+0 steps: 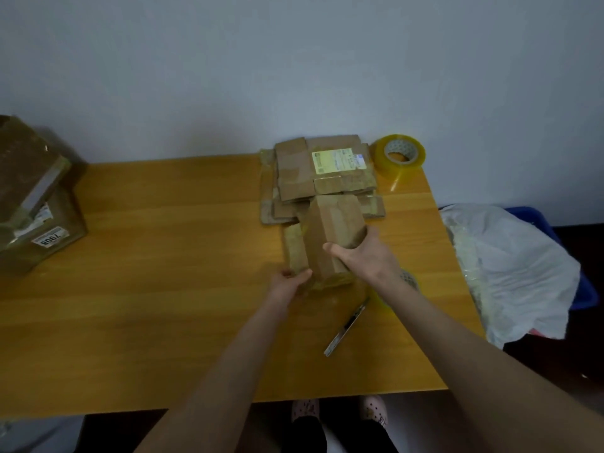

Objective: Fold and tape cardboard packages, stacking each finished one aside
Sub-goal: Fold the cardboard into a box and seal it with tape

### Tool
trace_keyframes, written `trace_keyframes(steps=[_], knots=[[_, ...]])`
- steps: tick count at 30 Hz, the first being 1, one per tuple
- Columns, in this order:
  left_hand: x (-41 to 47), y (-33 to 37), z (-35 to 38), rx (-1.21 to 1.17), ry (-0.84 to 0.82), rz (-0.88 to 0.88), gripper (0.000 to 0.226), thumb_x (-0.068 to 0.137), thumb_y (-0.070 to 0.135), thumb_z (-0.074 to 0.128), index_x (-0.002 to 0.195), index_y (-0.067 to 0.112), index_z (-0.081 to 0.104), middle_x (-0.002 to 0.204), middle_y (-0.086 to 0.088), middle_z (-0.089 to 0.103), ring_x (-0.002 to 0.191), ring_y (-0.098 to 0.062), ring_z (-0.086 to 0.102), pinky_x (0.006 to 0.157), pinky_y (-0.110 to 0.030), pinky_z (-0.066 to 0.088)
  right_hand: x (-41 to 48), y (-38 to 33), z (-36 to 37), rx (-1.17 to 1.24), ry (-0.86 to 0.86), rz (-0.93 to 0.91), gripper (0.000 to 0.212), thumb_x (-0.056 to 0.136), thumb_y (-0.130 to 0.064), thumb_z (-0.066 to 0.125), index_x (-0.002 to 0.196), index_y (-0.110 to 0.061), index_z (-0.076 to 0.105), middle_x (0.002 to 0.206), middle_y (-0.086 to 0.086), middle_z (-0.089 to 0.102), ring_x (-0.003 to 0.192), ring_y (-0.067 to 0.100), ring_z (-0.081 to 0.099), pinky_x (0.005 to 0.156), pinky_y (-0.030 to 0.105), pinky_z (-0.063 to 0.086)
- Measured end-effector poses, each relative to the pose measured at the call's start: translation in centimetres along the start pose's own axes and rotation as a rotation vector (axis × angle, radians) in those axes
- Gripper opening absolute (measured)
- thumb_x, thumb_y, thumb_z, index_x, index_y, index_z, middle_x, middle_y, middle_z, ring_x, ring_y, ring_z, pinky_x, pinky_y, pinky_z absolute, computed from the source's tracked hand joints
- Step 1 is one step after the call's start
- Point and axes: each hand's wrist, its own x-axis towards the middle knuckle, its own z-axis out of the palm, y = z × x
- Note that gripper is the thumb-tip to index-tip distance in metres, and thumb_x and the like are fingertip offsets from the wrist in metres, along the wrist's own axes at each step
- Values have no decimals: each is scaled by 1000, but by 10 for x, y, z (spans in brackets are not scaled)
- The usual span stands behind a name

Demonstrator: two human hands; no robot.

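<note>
Cardboard package [330,237], brown, half-folded, raised off my table [163,256].
My right hand [362,256] grips its near end; my left hand [289,282] pinches a taped flap.

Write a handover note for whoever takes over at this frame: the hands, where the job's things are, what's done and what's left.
Left hand grips the near left corner of the cardboard package; right hand grips its right side.
The package is folded and sits mid-table, just in front of the stack of finished packages at the far edge.
The tape roll stands right of the stack; the knife lies under the right forearm.
Left: check its taping, which is unclear here, then stack it.
</note>
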Motion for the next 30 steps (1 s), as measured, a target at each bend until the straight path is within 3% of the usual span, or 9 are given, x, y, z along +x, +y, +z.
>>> trace_keyframes(steps=[5,9,13,15,18,21,25,28,30], knots=[[4,-1,-7,243,217,101,44,88,22,67,126,5,51,118,-11,60,107,-30,59,91,-41,50,-13,-11,32,-98,-10,-3,96,71,-75,62,136,-15,27,122,9,59,109,34,59,77,39,46],[0,-1,-25,569,192,126,36,95,19,54,129,7,56,130,-11,58,116,-28,56,94,-35,47,-15,-12,55,-92,-36,17,71,85,-60,58,132,-13,32,120,11,59,109,35,58,80,41,47],[-16,3,-31,638,195,596,48,92,6,53,140,11,46,147,-5,39,134,-20,40,110,-38,37,-6,-20,61,-121,-12,15,47,96,-48,48,125,-13,37,116,14,61,106,35,59,74,39,43],[-25,6,-24,829,114,803,55,90,6,56,143,14,42,149,0,38,137,-16,35,112,-33,34,-1,-22,63,-104,-6,9,38,99,-43,42,124,-13,38,114,15,62,103,35,60,72,37,40],[-29,4,-15,1158,119,971,51,89,11,62,138,14,49,147,-2,42,141,-23,30,113,-35,30,6,-16,59,-42,-55,-41,33,102,-36,36,126,-13,40,115,16,61,105,36,58,75,37,39],[-32,3,-8,1245,188,993,46,83,12,69,127,12,60,136,-9,55,133,-32,42,103,-46,45,11,6,40,-57,-96,-130,37,104,-35,30,132,-17,46,117,15,62,106,35,57,81,37,45],[-39,-1,4,1313,215,965,45,90,18,60,135,19,52,144,-9,47,138,-34,34,111,-47,35,5,60,16,-226,52,-112,35,98,-46,44,114,-17,55,99,6,65,85,27,62,63,35,51],[-39,1,8,1374,251,941,45,96,23,53,140,22,46,148,-6,41,141,-31,28,114,-40,28,-7,98,9,-410,70,-80,45,87,-51,62,116,-18,50,121,5,56,114,25,51,87,39,49],[-41,1,14,1402,259,902,46,98,26,50,143,24,41,151,-4,36,143,-28,23,116,-38,26,-11,111,7,-566,29,-66,59,86,-57,59,127,-17,46,131,3,52,128,25,40,99,40,39]])
